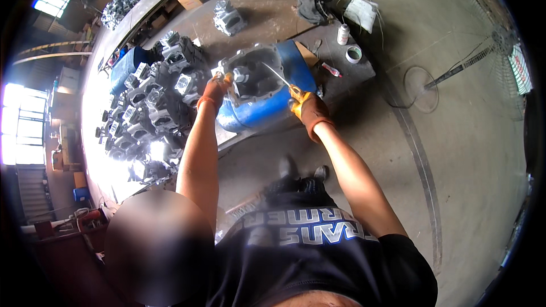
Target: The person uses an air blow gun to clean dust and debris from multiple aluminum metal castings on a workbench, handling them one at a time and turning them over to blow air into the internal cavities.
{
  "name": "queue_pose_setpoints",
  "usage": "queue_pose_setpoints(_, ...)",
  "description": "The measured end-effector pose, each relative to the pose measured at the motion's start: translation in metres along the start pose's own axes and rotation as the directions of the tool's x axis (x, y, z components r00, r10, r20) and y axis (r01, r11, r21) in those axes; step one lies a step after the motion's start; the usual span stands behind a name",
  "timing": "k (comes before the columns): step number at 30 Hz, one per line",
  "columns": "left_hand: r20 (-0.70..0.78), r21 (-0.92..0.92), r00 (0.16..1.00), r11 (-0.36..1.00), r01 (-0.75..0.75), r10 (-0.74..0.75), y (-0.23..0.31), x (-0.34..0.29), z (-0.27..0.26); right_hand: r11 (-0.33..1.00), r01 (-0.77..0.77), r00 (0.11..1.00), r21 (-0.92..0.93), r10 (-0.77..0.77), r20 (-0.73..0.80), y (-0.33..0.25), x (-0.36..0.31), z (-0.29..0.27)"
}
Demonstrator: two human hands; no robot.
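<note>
A large grey metal casting (234, 59) with an open, hollow middle lies on a blue drum-like support (298, 62) at the table's near edge. My left hand (215, 90), in an orange work glove, is closed on the casting's left rim. In my right hand (310, 111), gloved in orange and yellow, is a long thin metal tool (275, 73). Its shaft points up and left over the casting's hollow. Whether the tip touches the metal I cannot tell, and the tool's exact kind is unclear.
Many grey castings (151, 99) are piled at the left; one more casting (227, 18) stands farther back. A white bottle (343, 34), a roll of tape (353, 54) and a small red-and-white tube (331, 69) lie right. A pedestal fan (500, 42) stands on the floor beyond.
</note>
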State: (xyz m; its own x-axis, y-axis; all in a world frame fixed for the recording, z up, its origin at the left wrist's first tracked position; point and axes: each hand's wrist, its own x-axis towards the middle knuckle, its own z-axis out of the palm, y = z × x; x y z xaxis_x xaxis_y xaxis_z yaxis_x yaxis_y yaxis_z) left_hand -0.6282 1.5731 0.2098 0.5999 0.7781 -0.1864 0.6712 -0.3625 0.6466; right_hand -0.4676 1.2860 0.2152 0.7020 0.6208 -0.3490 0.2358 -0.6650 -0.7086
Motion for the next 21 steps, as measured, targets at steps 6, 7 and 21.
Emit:
queue_pose_setpoints(6, 0.031, -0.141, 0.999, 0.989, -0.034, 0.039, -0.016, 0.015, 0.01, 0.907, 0.404, 0.911, 0.121, -0.386, -0.147, 0.058, 0.018, 0.031)
queue_pose_setpoints(7, 0.021, -0.142, 0.999, 0.989, -0.045, 0.048, -0.031, 0.021, 0.01, 0.933, 0.354, 0.933, 0.068, -0.348, -0.091, 0.048, 0.015, 0.029)
queue_pose_setpoints(21, 0.084, -0.227, 0.995, 0.972, 0.068, -0.05, -0.017, 0.015, 0.007, 0.958, 0.279, 0.952, 0.067, -0.285, 0.108, 0.101, -0.002, 0.04)
